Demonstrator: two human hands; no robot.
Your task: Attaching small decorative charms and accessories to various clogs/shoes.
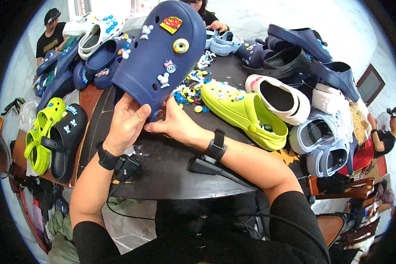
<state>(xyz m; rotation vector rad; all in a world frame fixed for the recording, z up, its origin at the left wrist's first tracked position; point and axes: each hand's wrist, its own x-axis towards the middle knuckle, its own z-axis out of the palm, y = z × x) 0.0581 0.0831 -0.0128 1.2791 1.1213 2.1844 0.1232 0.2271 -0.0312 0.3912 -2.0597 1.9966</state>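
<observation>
A navy clog (141,72) is held up in front of me, its toe pointing up and its top side facing me. Several charms sit in its holes: a red and yellow one, a doughnut, a lollipop and pale mouse-shaped ones. Some holes are bare. My left hand (126,121) grips its lower edge with the thumb in front; the other fingers are partly hidden behind it. My right hand (176,123) pinches at the clog's lower right edge, and its fingertips are partly hidden. A lime-green clog (233,105) with charms lies to the right of my right hand.
Loose charms (191,90) are piled on the dark table (176,176) behind the clog. White, light blue and navy clogs (334,79) crowd the right side, and more stand at the left. A black clog (68,141) lies beside lime-green ones. A person (213,22) sits across the table.
</observation>
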